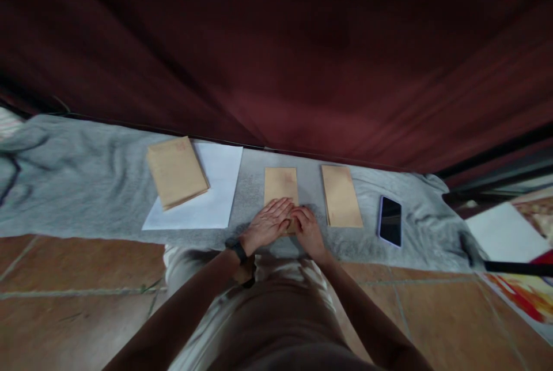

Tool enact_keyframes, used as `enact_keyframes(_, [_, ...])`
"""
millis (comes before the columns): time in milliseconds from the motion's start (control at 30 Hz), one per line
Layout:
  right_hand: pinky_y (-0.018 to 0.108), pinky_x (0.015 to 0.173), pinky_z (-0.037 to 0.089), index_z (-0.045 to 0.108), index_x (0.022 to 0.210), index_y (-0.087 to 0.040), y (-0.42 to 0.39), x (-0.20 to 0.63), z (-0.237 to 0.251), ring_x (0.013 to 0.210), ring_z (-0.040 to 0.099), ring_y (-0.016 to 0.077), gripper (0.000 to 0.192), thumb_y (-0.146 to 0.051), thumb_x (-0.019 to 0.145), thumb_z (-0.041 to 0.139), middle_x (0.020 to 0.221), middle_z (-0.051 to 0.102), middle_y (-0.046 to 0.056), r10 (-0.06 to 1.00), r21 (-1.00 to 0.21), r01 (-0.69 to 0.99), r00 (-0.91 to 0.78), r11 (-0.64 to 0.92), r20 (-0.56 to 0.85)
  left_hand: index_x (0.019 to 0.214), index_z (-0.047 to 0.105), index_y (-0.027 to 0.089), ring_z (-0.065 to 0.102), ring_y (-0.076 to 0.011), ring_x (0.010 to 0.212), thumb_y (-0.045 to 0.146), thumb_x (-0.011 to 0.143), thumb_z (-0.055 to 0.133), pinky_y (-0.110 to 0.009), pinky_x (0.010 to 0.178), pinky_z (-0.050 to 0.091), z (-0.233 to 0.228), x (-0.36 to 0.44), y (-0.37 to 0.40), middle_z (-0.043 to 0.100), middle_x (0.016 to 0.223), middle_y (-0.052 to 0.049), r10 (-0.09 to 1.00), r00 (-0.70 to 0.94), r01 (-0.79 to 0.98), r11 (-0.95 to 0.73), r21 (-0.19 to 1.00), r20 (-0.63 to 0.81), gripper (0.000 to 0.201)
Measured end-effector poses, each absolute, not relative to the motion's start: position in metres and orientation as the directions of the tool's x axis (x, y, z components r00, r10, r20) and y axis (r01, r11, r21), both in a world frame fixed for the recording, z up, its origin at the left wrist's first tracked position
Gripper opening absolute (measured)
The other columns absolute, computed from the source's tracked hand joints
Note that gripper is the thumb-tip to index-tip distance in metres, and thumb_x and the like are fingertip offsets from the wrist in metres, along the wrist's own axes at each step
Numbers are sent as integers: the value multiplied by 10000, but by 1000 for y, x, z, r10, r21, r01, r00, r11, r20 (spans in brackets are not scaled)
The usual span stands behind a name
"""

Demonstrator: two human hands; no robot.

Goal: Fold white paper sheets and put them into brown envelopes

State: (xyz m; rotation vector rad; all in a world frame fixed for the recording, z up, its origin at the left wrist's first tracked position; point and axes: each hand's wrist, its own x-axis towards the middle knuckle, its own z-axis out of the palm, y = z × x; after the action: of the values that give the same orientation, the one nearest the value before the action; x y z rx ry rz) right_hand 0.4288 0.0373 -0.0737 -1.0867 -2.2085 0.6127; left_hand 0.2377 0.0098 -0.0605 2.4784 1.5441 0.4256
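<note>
Both hands, left hand (268, 222) and right hand (307, 228), lie flat and side by side on the near end of a tan paper envelope (281, 185). It rests on a soft grey cloth (86, 175), which seems to be fleece. A second flat envelope (341, 195) lies just right.

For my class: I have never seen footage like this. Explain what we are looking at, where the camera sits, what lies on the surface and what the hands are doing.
There is no machine here, only a person's two bare hands. The single picture comes from a camera worn on the head, looking forward and down, so the arms enter from the bottom edge. A grey cloth is spread along a dark red curtain. On it, from left to right, lie a stack of brown envelopes partly on a white sheet, a single envelope, another envelope and a dark phone. The left hand, with a black band at the wrist, and the right hand both press flat on the near end of the single envelope. Neither hand grips anything.
</note>
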Motion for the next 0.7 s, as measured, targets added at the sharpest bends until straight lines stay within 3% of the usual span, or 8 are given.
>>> enact_keyframes(333, [423,1056,493,698,1059,-215,36,432,-68,1148,613,228,331,-48,907,457,1136,698,87,813,-604,563,-506,565,289,1565,392,170,321,-209,1541,420,1031,450,-410,1276,271,-58,235,-29,376,1648,-115,893,430,822,-449,349,134,593])
enact_keyframes(567, [420,1058,505,695,1144,-222,31,438,-67,1173,626,220,321,-96,960,465,1198,703,88,800,-602,550,-527,579,288,1465,538,213,476,-187,1449,331,1037,456,-414,1214,396,-65,230,-42,567,1522,-73,916,352,823,-402,402,193,451])
enact_keyframes(700, [454,1113,477,680,1183,-219,23,449,-61,1243,606,225,254,-190,1008,498,1274,687,94,757,-612,494,-584,617,293,1424,572,196,515,-198,1418,328,1049,451,-425,1195,427,-67,229,-48,602,1484,-85,923,305,823,-379,422,234,416])
